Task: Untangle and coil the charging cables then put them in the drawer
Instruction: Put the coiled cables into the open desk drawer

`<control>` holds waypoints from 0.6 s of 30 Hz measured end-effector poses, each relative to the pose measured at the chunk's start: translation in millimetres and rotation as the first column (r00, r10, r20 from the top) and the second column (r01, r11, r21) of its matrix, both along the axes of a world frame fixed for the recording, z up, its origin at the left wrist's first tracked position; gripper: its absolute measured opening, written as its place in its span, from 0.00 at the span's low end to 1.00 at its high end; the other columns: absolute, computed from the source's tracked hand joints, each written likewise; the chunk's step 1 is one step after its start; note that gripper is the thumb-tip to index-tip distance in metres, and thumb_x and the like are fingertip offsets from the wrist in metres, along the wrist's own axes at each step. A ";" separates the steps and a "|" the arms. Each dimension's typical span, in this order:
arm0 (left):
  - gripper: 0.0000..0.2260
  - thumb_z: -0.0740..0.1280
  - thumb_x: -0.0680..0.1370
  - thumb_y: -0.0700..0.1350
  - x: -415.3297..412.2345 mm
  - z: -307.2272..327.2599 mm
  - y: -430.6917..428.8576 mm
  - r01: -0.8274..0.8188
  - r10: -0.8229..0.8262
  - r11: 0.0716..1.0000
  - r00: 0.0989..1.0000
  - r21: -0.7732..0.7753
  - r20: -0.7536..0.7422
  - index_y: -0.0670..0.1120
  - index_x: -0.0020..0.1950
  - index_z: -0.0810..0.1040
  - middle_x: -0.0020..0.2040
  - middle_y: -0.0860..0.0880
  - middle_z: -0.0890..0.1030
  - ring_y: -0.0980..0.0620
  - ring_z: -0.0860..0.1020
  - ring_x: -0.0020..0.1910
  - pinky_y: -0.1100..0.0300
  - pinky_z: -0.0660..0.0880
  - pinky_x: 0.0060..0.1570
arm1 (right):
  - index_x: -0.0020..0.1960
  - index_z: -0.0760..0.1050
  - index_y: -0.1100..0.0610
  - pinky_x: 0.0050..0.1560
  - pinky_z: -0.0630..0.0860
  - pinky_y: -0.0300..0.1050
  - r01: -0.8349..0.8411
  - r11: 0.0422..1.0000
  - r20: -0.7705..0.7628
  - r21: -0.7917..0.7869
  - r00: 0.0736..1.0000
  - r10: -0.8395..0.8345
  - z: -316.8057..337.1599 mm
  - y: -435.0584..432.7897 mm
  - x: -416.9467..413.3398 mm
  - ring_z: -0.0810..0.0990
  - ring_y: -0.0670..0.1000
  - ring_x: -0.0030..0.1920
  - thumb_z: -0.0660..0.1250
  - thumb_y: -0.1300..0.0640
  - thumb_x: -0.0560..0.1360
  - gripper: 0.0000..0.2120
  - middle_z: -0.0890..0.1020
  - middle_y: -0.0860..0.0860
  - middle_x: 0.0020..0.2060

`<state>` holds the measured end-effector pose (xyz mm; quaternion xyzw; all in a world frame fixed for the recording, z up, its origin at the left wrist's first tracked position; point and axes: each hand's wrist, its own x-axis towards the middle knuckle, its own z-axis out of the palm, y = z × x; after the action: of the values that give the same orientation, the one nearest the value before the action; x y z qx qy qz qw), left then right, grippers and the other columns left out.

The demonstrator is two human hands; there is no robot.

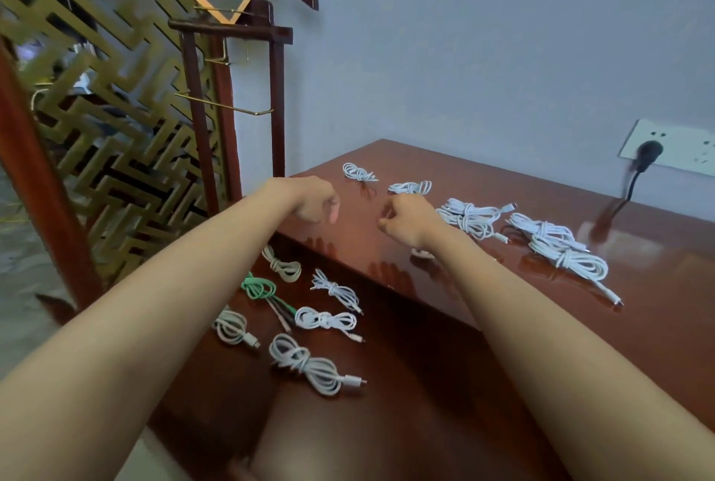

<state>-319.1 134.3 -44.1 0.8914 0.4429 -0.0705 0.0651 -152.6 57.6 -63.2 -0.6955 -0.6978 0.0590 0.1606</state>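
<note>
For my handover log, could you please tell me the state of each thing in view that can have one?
drawer: open, coiled cables inside
green cable: coiled, in the drawer
white cables on the desk: bundled, not yet in the drawer
black plug: in the wall socket
left grip: fingers curled, nothing seen in it
right grip: fingers curled, contents unclear

The person is stretching both bare forearms forward, and they are converging toward each other. The left hand (318, 204) is hanging palm down, its fingers curling under into a loose fist with nothing visible in it. The right hand (406, 218) is hovering just beside it, not touching, with fingers curled and thumb near forefinger. Whether it is pinching anything cannot be told.
</note>
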 end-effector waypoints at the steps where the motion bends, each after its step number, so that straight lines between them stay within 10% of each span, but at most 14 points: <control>1: 0.18 0.54 0.72 0.32 6.8 0.1 5.7 -0.005 0.005 0.999 1.000 0.032 0.000 0.50 0.53 0.75 0.57 0.44 0.77 0.45 0.74 0.51 0.55 0.73 0.51 | 0.50 0.79 0.64 0.53 0.75 0.48 0.016 1.000 0.016 0.000 1.000 -0.016 1.7 6.2 7.4 0.78 0.59 0.52 0.63 0.59 0.73 0.11 0.82 0.60 0.49; 9: 0.23 0.61 0.77 0.39 59.4 -22.8 67.6 -0.118 0.159 0.937 0.982 0.328 -0.100 0.41 0.71 0.61 0.69 0.41 0.68 0.42 0.68 0.66 0.50 0.65 0.63 | 0.63 0.71 0.62 0.60 0.67 0.49 0.159 0.984 0.035 0.075 0.986 -0.162 -2.8 55.5 55.7 0.69 0.62 0.62 0.61 0.59 0.75 0.17 0.71 0.61 0.60; 18: 0.22 0.46 0.82 0.38 104.7 -57.2 113.7 -0.119 0.198 0.881 0.972 0.457 -0.130 0.43 0.76 0.49 0.77 0.44 0.51 0.43 0.49 0.76 0.47 0.48 0.72 | 0.74 0.54 0.61 0.72 0.56 0.52 0.146 0.988 0.060 -0.054 0.988 -0.143 -22.4 92.4 74.3 0.53 0.59 0.74 0.60 0.55 0.78 0.29 0.54 0.59 0.75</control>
<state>-214.3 248.0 -101.3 0.8337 0.5226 -0.0383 -0.1742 -78.3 150.0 -85.6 -0.7500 -0.6479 0.0480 0.1245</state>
